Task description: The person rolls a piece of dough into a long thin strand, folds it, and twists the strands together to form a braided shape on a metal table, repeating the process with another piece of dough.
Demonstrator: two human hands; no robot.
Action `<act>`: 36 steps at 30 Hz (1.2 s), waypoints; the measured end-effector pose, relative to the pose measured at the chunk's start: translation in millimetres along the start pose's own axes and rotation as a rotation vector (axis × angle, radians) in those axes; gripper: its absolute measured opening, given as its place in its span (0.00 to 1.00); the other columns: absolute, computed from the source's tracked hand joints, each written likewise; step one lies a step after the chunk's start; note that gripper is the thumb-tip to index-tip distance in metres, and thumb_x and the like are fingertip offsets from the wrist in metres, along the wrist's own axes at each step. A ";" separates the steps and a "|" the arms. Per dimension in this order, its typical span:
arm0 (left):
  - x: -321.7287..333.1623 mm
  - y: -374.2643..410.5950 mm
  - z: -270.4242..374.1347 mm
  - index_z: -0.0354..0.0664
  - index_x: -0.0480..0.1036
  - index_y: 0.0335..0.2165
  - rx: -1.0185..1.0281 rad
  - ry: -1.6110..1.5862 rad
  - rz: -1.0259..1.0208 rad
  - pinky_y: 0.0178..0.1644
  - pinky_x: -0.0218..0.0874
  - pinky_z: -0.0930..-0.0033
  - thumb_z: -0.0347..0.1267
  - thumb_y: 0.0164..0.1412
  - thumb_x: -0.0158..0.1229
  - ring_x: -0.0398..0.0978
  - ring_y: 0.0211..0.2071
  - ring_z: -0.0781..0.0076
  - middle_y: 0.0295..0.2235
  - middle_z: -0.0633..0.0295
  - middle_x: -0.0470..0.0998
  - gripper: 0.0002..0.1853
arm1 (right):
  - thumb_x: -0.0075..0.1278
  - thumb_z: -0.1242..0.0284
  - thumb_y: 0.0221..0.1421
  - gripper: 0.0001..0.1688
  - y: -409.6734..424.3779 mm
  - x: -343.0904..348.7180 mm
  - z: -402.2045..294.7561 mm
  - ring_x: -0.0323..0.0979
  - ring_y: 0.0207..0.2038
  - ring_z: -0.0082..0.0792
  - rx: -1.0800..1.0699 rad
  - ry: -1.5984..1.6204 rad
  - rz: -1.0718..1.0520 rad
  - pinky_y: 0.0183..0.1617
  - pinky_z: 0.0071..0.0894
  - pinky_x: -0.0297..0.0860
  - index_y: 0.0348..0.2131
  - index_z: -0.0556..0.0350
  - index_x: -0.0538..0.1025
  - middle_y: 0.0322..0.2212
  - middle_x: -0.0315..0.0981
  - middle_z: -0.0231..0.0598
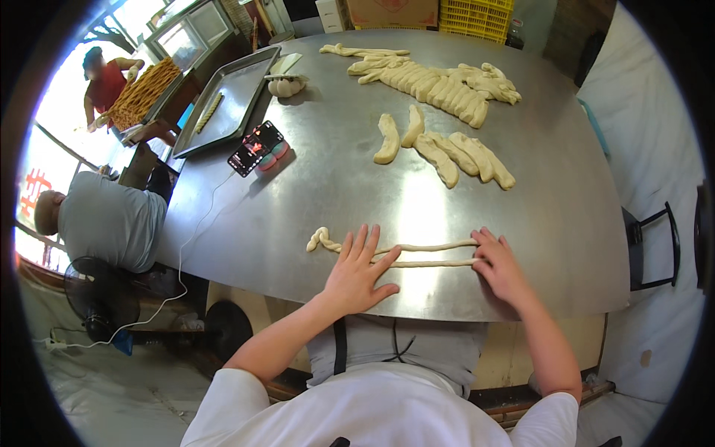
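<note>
Two thin, nearly parallel strands of dough (433, 247) run side by side across the metal table near its front edge. My left hand (360, 274) lies flat over their left part, fingers spread. Beyond its fingertips, a short twisted piece of dough (321, 237) sticks out to the left. At the strands' right ends is my right hand (494, 262), its fingers bent and touching both; whether it pinches them is hard to tell. Farther back lie several thick dough pieces (438, 159), and behind them a long row of dough strips (430, 86) pressed together.
A phone (256, 148) on a stand, with a white cable, is at the left. Behind it, a metal tray (237, 100) holds one twisted dough stick (209, 113). Two people are beyond the table's left side, one beside a pile of brown twists (146, 92). A black chair (651, 246) stands right.
</note>
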State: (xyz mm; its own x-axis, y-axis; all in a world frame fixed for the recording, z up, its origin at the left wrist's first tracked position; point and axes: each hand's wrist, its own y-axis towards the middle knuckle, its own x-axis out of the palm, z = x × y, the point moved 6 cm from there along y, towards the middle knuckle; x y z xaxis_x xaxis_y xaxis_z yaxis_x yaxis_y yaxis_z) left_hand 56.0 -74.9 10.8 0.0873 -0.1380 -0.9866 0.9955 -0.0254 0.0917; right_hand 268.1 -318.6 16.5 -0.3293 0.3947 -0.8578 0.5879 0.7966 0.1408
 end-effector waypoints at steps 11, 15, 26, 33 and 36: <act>-1.0 -5.5 9.6 0.51 0.61 0.75 -0.009 -0.004 0.084 0.79 0.42 0.36 0.60 0.68 0.60 0.51 0.77 0.31 0.75 0.32 0.54 0.47 | 0.55 0.64 0.68 0.23 -1.4 5.0 -0.7 0.73 0.59 0.64 0.040 0.158 0.024 0.69 0.60 0.65 0.56 0.59 0.79 0.56 0.78 0.60; 38.5 69.7 -48.4 0.54 0.58 0.76 -0.301 -0.271 0.208 0.79 0.38 0.31 0.63 0.68 0.59 0.47 0.77 0.24 0.76 0.30 0.50 0.49 | 0.56 0.65 0.69 0.22 67.5 -0.7 -30.4 0.65 0.70 0.63 0.507 0.049 -0.130 0.78 0.60 0.56 0.57 0.56 0.78 0.65 0.72 0.58; 10.8 40.2 -7.7 0.44 0.61 0.74 -0.116 -0.087 0.082 0.77 0.36 0.24 0.63 0.69 0.56 0.50 0.76 0.29 0.74 0.31 0.56 0.49 | 0.65 0.72 0.58 0.12 37.2 -5.1 -40.1 0.76 0.54 0.48 0.149 0.147 -0.200 0.59 0.51 0.71 0.41 0.55 0.80 0.44 0.80 0.44; 16.8 29.1 -1.3 0.43 0.63 0.72 -0.074 -0.116 0.104 0.79 0.36 0.29 0.60 0.68 0.60 0.53 0.75 0.32 0.71 0.34 0.61 0.47 | 0.63 0.71 0.60 0.10 15.9 4.7 -50.2 0.79 0.46 0.53 -0.303 -0.029 0.218 0.51 0.48 0.75 0.39 0.57 0.80 0.38 0.79 0.46; 17.0 20.9 -4.3 0.39 0.64 0.71 -0.074 -0.096 0.124 0.78 0.34 0.26 0.59 0.69 0.60 0.52 0.75 0.31 0.71 0.34 0.62 0.46 | 0.56 0.72 0.65 0.07 11.1 -14.3 -40.7 0.77 0.42 0.58 0.005 0.006 0.111 0.46 0.54 0.75 0.38 0.58 0.79 0.37 0.79 0.47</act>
State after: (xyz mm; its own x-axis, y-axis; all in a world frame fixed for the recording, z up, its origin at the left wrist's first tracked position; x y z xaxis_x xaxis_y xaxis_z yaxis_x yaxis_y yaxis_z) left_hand 78.4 -73.6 -4.7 0.2092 -0.2300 -0.9504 0.9776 0.0706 0.1981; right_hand 249.3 -296.8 50.5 -0.2661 0.4830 -0.8342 0.6248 0.7454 0.2323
